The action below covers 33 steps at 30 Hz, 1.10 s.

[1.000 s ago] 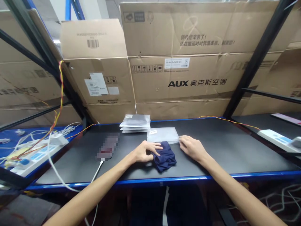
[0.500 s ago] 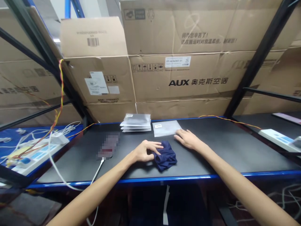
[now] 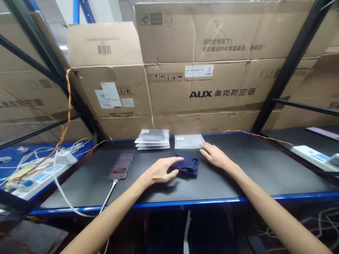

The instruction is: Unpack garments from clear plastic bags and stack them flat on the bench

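Observation:
A crumpled dark navy cloth (image 3: pixel 188 165) lies on the black tabletop. My left hand (image 3: pixel 162 170) is at its left side, fingertips reaching over the cloth's edge and thumb held apart below them. Whether those fingers press on the fabric is hard to tell. Farther back lies a flat, frosted plastic bag (image 3: pixel 188 141) with a small white label. My right hand (image 3: pixel 216 155) rests at the bag's right front corner, fingers stretched out. Left of that bag sits a stack of similar frosted bags (image 3: pixel 153 138).
A phone (image 3: pixel 122 165) with a white charging cable (image 3: pixel 108 196) lies to the left. Power strips stand at the left (image 3: pixel 43 173) and right (image 3: pixel 312 155). Cardboard panels (image 3: pixel 201 102) wall off the back, between black rack posts (image 3: pixel 288 67). A blue edge (image 3: pixel 182 204) borders the front.
The cloth has shifted a little away from the front edge and looks more bunched. The single bag has moved slightly back and right and now lies straighter, with my right hand still beside it.

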Motion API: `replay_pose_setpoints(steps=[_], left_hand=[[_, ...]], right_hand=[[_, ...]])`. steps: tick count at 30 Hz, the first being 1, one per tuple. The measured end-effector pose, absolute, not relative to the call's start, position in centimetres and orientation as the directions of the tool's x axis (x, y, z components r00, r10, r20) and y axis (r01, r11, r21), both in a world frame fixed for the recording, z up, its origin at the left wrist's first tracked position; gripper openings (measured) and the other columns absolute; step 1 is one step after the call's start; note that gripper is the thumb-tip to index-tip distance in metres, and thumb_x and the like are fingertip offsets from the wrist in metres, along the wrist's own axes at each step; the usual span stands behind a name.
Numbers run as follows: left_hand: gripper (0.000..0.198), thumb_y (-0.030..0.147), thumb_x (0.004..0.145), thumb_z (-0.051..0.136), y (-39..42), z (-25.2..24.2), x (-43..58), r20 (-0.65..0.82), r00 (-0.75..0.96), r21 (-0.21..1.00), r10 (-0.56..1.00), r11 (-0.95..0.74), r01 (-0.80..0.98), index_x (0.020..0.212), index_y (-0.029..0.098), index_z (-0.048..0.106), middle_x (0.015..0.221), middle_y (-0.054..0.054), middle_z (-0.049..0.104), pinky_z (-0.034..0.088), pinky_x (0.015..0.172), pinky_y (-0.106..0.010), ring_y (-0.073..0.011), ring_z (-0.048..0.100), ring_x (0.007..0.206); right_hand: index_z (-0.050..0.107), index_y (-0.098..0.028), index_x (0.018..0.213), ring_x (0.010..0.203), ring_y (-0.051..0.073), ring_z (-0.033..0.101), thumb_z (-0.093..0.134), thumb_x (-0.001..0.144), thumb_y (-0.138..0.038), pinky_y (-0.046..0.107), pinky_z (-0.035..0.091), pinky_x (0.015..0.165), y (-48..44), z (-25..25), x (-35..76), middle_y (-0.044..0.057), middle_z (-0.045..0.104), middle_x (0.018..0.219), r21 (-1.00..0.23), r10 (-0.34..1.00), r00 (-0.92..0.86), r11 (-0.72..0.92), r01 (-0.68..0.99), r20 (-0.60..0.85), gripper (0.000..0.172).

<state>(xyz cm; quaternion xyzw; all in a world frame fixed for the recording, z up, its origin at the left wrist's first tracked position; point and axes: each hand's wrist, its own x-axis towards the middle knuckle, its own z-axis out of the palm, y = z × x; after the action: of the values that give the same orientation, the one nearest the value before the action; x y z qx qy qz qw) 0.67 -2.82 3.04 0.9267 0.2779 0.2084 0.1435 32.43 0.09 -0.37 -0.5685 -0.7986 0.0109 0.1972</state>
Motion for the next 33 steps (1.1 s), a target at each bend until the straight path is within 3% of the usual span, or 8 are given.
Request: replay_pose_setpoints(steps=[5, 11, 17, 20, 23, 27, 30, 33], left_hand=[[0.046, 0.014, 0.078, 0.057, -3.2, 3.4, 1.1, 0.256, 0.789, 0.336, 0.559, -0.816, 0.469, 0.124, 0.023, 0.062, 0.121, -0.006, 0.069, 0.051, 0.094, -0.033, -0.0233, 0.066, 0.106], [0.027, 0.026, 0.087, 0.061, -4.0, 2.3, 3.5, 0.342, 0.702, 0.353, 0.625, -0.777, 0.521, 0.111, 0.024, 0.07, 0.109, -0.004, 0.073, 0.051, 0.09, -0.033, -0.0222, 0.066, 0.099], [0.015, 0.03, 0.085, 0.059, -4.9, 1.8, 6.6, 0.311, 0.418, 0.662, 0.854, -0.51, 0.549, 0.078, 0.019, 0.065, 0.072, -0.001, 0.069, 0.052, 0.063, -0.027, -0.0157, 0.064, 0.063], [0.016, 0.033, 0.084, 0.06, -4.8, 1.7, 6.8, 0.209, 0.327, 0.858, 0.921, -0.333, 0.39, 0.078, 0.018, 0.059, 0.071, 0.0, 0.067, 0.052, 0.053, -0.024, -0.0142, 0.064, 0.058], [0.02, 0.038, 0.082, 0.062, -4.7, 2.1, 5.9, 0.186, 0.241, 0.937, 0.953, -0.245, 0.248, 0.085, 0.019, 0.056, 0.076, 0.0, 0.065, 0.052, 0.047, -0.023, -0.0139, 0.064, 0.058], [0.024, 0.035, 0.085, 0.057, -4.5, 3.4, 3.4, 0.301, 0.134, 0.86, 0.944, -0.329, 0.389, 0.106, 0.023, 0.058, 0.076, 0.004, 0.061, 0.049, 0.051, -0.021, -0.0109, 0.06, 0.053], [0.022, 0.029, 0.084, 0.056, -4.2, 3.9, 1.6, 0.348, 0.129, 0.628, 0.929, -0.333, 0.703, 0.102, 0.026, 0.067, 0.072, 0.003, 0.061, 0.046, 0.06, -0.022, -0.0117, 0.059, 0.058], [0.022, 0.026, 0.082, 0.056, -4.1, 3.5, 0.5, 0.258, 0.146, 0.425, 0.955, -0.247, 0.871, 0.097, 0.028, 0.073, 0.073, 0.002, 0.065, 0.043, 0.065, -0.026, -0.0167, 0.062, 0.068]], right_hand=[[0.065, -0.019, 0.124, 0.125, 0.027, 0.058, 0.042, 0.098, -0.038, 0.046, 0.044, 0.109, -3.3, -0.3, 32.5, 0.012, 0.065, 0.132, -0.353, 0.863, -0.293, 0.447, 0.821, 0.411, 0.04], [0.07, -0.024, 0.117, 0.113, 0.026, 0.067, 0.048, 0.096, -0.038, 0.042, 0.052, 0.101, -7.2, -0.2, 30.7, 0.007, 0.072, 0.12, -0.511, 0.857, -0.236, 0.471, 0.719, 0.458, 0.034], [0.052, -0.02, 0.142, 0.126, 0.03, 0.057, 0.05, 0.095, -0.051, 0.046, 0.048, 0.105, -7.8, -0.9, 28.7, 0.013, 0.059, 0.139, -0.48, 0.923, -0.186, 0.338, 0.809, 0.336, 0.056], [0.046, -0.019, 0.147, 0.137, 0.032, 0.045, 0.05, 0.092, -0.056, 0.051, 0.039, 0.112, -7.5, -1.1, 28.3, 0.013, 0.051, 0.147, -0.398, 0.941, -0.22, 0.31, 0.863, 0.256, 0.066], [0.046, -0.019, 0.147, 0.145, 0.032, 0.031, 0.047, 0.092, -0.059, 0.054, 0.025, 0.118, -7.4, -0.9, 28.6, 0.012, 0.04, 0.154, -0.348, 0.945, -0.282, 0.324, 0.88, 0.167, 0.068], [0.045, -0.023, 0.147, 0.147, 0.03, 0.025, 0.044, 0.094, -0.059, 0.054, 0.02, 0.12, -7.4, -0.8, 30.3, 0.007, 0.035, 0.157, -0.352, 0.937, -0.326, 0.35, 0.868, 0.127, 0.064], [0.043, -0.027, 0.148, 0.148, 0.03, 0.023, 0.045, 0.093, -0.056, 0.055, 0.018, 0.12, -6.9, -0.7, 32.1, 0.005, 0.034, 0.158, -0.382, 0.928, -0.36, 0.37, 0.847, 0.099, 0.062], [0.044, -0.027, 0.148, 0.148, 0.03, 0.021, 0.046, 0.093, -0.051, 0.056, 0.016, 0.12, -6.4, -0.7, 33.3, 0.005, 0.033, 0.158, -0.387, 0.925, -0.374, 0.372, 0.844, 0.073, 0.06]])
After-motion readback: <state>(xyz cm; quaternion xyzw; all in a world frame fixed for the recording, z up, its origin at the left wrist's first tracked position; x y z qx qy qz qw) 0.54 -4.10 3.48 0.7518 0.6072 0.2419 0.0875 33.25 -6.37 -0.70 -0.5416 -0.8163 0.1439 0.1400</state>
